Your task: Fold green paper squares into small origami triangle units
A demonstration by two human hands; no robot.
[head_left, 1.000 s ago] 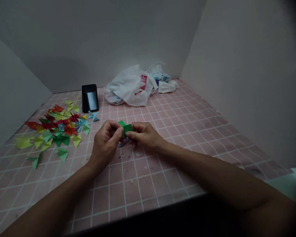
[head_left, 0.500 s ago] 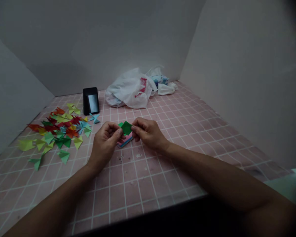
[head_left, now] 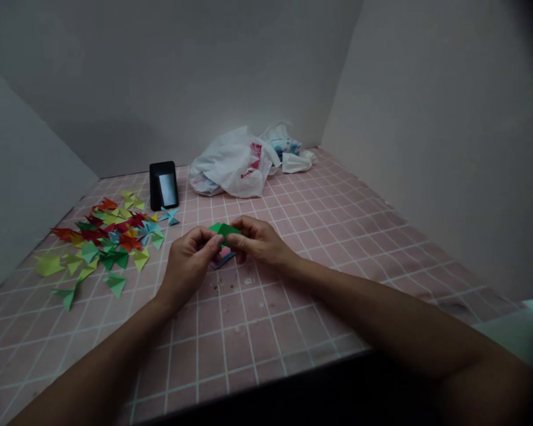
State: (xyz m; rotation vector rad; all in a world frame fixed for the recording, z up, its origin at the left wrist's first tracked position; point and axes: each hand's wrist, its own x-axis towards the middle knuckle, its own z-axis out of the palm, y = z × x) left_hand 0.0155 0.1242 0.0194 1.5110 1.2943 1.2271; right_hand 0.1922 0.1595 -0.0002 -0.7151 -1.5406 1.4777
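Both my left fingers (head_left: 205, 241) and right fingers (head_left: 237, 239) pinch closed on a folded green paper piece (head_left: 222, 230), held just above a pink-and-blue paper stack (head_left: 222, 259), with many colourful folded paper units (head_left: 100, 236) lying left of that stack.

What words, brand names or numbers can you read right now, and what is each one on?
Red print on the white plastic bag: too blurred and folded to read.
No other readable text shows, and the black upright device has no legible marking.
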